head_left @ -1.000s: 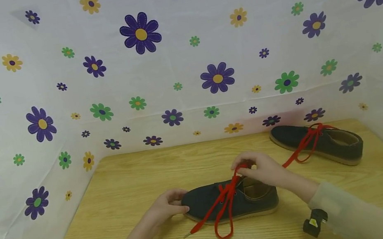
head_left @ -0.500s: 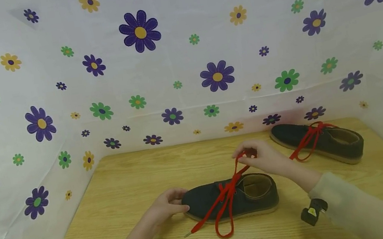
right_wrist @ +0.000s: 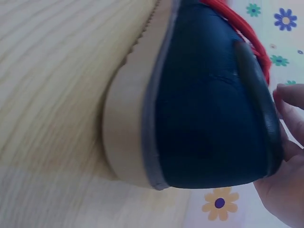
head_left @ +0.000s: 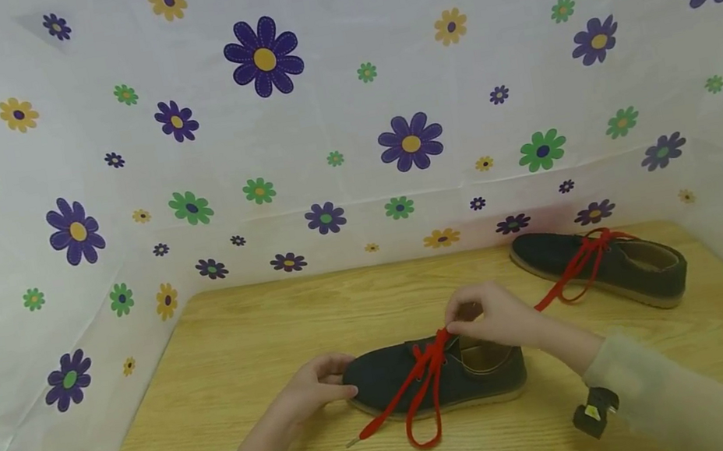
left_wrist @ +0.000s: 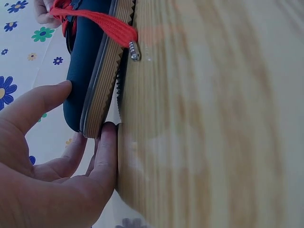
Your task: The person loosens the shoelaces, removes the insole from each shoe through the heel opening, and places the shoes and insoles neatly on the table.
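A dark navy shoe (head_left: 476, 390) lies on its sole at the front middle of the table, toe to the left. My left hand (head_left: 307, 397) grips its toe; in the left wrist view the thumb touches the upper and the other fingers are by the front of the sole. A tied red shoelace (head_left: 433, 356) crosses the shoe, with a loop and a metal-tipped end hanging over the near side. Above the shoe's opening my right hand (head_left: 498, 318) pinches the lace close to the knot. The right wrist view shows the shoe's heel (right_wrist: 209, 123), with the fingertips partly hidden.
A matching shoe (head_left: 540, 254) with a tied red lace (head_left: 577, 268) lies at the back right of the wooden table (head_left: 263, 324). White cloth (head_left: 331, 120) printed with flowers encloses the back and both sides.
My right hand first rose, drawing a lace loop up from the shoe, then came back down near the knot. The left hand and both shoes have stayed in place.
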Available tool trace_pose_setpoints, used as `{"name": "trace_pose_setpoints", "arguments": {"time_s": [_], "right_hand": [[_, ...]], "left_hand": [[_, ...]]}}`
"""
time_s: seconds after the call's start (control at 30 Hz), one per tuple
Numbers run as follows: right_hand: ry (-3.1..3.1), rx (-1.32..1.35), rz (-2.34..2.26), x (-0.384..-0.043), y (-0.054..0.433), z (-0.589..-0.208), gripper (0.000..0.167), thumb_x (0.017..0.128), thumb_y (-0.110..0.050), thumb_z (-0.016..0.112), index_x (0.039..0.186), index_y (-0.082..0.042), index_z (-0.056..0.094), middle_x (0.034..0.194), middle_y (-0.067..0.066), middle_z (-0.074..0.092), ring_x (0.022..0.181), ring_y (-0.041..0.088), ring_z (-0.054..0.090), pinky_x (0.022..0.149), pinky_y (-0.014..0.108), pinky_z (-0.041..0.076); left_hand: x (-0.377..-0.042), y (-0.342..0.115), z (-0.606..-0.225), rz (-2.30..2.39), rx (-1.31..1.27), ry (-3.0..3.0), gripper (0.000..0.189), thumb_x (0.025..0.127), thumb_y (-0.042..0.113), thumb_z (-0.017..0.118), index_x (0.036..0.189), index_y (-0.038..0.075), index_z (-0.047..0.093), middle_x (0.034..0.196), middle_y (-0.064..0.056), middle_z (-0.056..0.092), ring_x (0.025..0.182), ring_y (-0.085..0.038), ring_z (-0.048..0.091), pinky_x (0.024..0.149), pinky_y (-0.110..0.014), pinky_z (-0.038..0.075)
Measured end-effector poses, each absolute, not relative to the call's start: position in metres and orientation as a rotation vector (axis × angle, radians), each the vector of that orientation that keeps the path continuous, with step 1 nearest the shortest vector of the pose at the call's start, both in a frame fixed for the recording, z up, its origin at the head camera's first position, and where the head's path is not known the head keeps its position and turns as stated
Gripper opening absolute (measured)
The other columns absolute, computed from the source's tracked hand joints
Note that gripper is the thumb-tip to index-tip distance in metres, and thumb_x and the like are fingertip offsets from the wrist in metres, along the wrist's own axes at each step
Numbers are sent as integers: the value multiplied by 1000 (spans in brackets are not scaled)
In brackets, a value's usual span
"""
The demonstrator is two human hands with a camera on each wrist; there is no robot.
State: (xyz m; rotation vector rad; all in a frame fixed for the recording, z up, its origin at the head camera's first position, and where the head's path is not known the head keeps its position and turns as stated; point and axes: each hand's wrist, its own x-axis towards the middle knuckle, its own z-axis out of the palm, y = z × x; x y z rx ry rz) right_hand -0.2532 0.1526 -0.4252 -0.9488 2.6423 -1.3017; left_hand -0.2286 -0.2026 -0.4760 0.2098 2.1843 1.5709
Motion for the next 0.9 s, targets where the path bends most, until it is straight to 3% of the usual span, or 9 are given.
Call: {"name": "trace_pose_setpoints", "arguments": {"time_s": [0.17,0.27,0.4,0.57,0.7,0.9], "right_hand": [[2628,-1004,-1249,-251,152,-431,5,96,-3,76,99,-7,75,101,6,76,99,20,73,99,51,59],[2604,-1032,-1263,-251,152,-434,8,96,-2,75,102,-7,75,105,9,77,102,23,73,101,54,57],[2599,-1065,-1250,-251,152,-437,10,96,-5,78,105,-8,76,107,8,77,102,21,73,100,50,59],[2639,-1078,-1228,-251,151,-436,4,96,-13,80,98,-14,77,105,2,75,103,19,69,100,49,57],[2648,-1077,-1256,-248,150,-434,9,98,-10,78,93,-17,73,102,-2,72,99,13,65,98,46,55],[2597,-1037,-1320,-243,148,-426,11,97,-5,76,93,-14,71,91,-1,67,81,5,56,73,23,51]], "left_hand": [[-229,-202,-473,1564,197,2201,58,93,7,77,144,-6,54,142,-24,60,115,-22,63,102,-39,51],[-229,-202,-474,1569,188,2194,58,93,7,78,144,-6,55,142,-23,60,114,-22,63,101,-38,51],[-228,-202,-475,1571,193,2181,58,93,8,78,144,-6,54,141,-23,60,113,-21,63,101,-37,51],[-228,-203,-475,1572,200,2175,58,93,7,77,144,-7,53,142,-24,59,113,-21,64,102,-39,51],[-227,-203,-474,1561,195,2187,59,93,8,77,145,-6,54,143,-24,59,115,-22,64,104,-42,50],[-227,-202,-473,1542,189,2204,58,93,9,77,145,-5,54,144,-24,59,117,-24,64,107,-49,48]]}}
